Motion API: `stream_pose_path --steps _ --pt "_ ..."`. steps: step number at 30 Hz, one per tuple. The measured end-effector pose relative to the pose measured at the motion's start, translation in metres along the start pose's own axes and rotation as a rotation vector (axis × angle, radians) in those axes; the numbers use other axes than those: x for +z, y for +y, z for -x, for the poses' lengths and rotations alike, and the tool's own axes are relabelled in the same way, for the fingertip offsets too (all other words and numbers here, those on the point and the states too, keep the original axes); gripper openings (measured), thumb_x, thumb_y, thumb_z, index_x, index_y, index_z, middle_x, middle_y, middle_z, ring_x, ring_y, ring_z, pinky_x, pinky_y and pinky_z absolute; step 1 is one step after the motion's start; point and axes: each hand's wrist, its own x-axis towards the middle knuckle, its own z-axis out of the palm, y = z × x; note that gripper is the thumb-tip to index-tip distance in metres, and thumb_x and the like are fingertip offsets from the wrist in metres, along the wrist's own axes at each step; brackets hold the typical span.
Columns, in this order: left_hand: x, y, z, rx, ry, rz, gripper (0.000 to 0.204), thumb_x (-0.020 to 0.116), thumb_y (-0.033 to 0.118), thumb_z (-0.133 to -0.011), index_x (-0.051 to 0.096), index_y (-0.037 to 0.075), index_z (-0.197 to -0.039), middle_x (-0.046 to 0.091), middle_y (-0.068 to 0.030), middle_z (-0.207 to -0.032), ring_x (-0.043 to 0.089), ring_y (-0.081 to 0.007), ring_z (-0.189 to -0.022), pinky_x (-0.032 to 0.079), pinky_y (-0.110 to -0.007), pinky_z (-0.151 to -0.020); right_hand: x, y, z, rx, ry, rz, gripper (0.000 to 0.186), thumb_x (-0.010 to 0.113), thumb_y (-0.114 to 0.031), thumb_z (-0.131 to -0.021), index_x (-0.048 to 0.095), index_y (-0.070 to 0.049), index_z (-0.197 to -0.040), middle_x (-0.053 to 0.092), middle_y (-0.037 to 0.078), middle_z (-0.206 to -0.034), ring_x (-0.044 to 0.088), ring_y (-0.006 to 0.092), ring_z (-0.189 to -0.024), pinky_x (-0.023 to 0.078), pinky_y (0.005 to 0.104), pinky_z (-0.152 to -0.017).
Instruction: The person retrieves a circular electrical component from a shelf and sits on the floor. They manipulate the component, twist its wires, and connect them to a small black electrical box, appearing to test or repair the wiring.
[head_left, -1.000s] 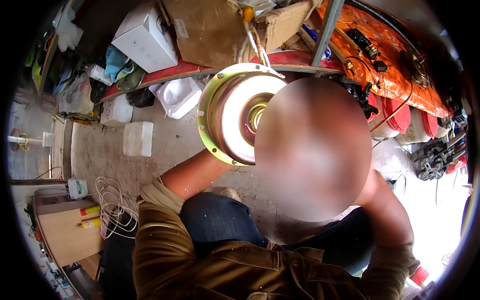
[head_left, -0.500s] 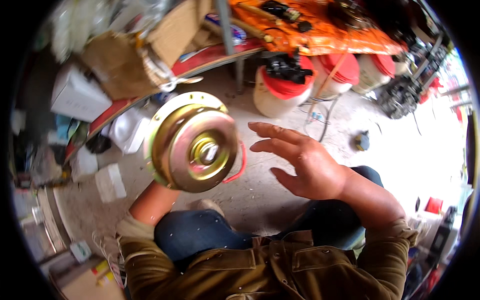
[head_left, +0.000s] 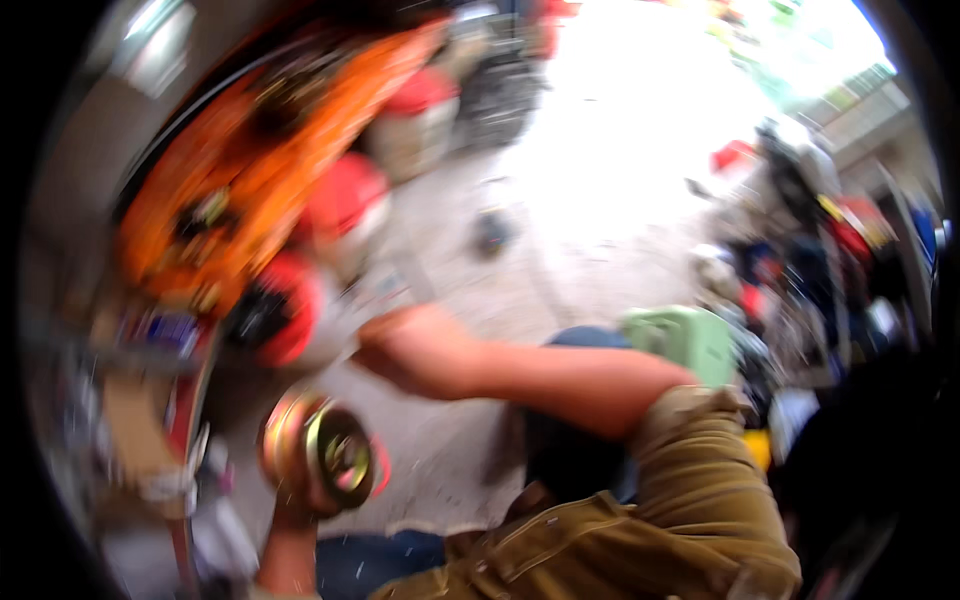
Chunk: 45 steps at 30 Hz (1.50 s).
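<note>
My left hand (head_left: 291, 508) is closed on a round, gold-coloured metal motor (head_left: 338, 452) from below, at the lower left. The motor has stepped discs, a hub in the middle and a red wire (head_left: 381, 466) curving off its side. Most of my left fingers are hidden behind it. Farther forward and to the right, my right hand (head_left: 418, 350) hangs over the floor, apart from the motor. Motion smears its fingers, so their pose is unclear. A bucket with a red lid (head_left: 290, 312) and a black thing on top stands just beyond both hands.
More red-lidded buckets (head_left: 343, 200) line the left side below a bench with an orange cover (head_left: 255, 150). A small dark object (head_left: 491, 232) lies on the floor ahead. At my right are a pale green plastic box (head_left: 685, 340) and cluttered goods (head_left: 790, 260).
The view has swung to the right and blurred. The motor, still in my left hand, now appears lower and smaller. My right hand, earlier open beside it, now reaches forward, its fingers smeared.
</note>
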Motion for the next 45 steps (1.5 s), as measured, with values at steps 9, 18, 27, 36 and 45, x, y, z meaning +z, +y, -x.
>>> stream_pose_path --steps 9,18,27,36,45 --pt "0.028 0.087 -0.07 -0.046 -0.441 0.108 0.044 0.057 0.036 -0.078 0.059 0.004 -0.107 0.061 -0.0129 -0.102 0.058 -0.0311 -0.094 0.047 -0.044 -0.081 -0.052 0.013 0.087 0.347 0.31 0.14 0.011 0.06 -0.009 -0.067 0.052 -0.003 -0.071 0.054 0.015 -0.067 0.055 0.0366 -0.066 0.045 0.0438 -0.057" --pt "0.012 0.095 -0.061 -0.177 -0.844 -0.09 0.045 0.052 0.039 -0.081 0.057 0.004 -0.109 0.06 -0.0145 -0.102 0.058 -0.0325 -0.093 0.047 -0.046 -0.08 -0.035 0.001 0.098 0.468 0.282 0.146 0.045 0.065 -0.01 -0.07 0.049 -0.004 -0.111 0.053 0.015 -0.098 0.056 0.0346 -0.09 0.046 0.0423 -0.073" --pt "0.04 0.076 -0.007 -0.122 -0.63 -0.059 0.045 0.054 0.037 -0.079 0.055 0.004 -0.109 0.057 -0.0156 -0.102 0.056 -0.0332 -0.093 0.046 -0.046 -0.079 -0.022 -0.003 0.104 0.523 0.19 0.082 0.048 0.065 -0.015 -0.073 0.046 -0.004 -0.117 0.053 0.016 -0.103 0.055 0.035 -0.093 0.046 0.042 -0.077" --pt "0.091 0.009 0.037 0.041 -0.033 0.243 0.046 0.063 0.026 -0.072 0.053 0.001 -0.109 0.054 -0.0166 -0.105 0.052 -0.0373 -0.1 0.043 -0.049 -0.084 -0.029 -0.005 0.114 0.692 0.052 0.104 0.044 0.062 -0.021 -0.079 0.05 -0.008 -0.119 0.055 0.012 -0.104 0.061 0.026 -0.081 0.048 0.0385 -0.071" --pt "0.052 0.048 -0.009 -0.184 -0.629 0.044 0.046 0.052 0.042 -0.08 0.057 0.003 -0.103 0.059 -0.0151 -0.095 0.058 -0.0341 -0.083 0.047 -0.045 -0.073 -0.014 0.001 0.116 0.573 0.106 0.121 0.017 0.062 -0.02 -0.079 0.056 -0.005 -0.084 0.056 0.011 -0.088 0.057 0.0304 -0.078 0.047 0.0406 -0.068"
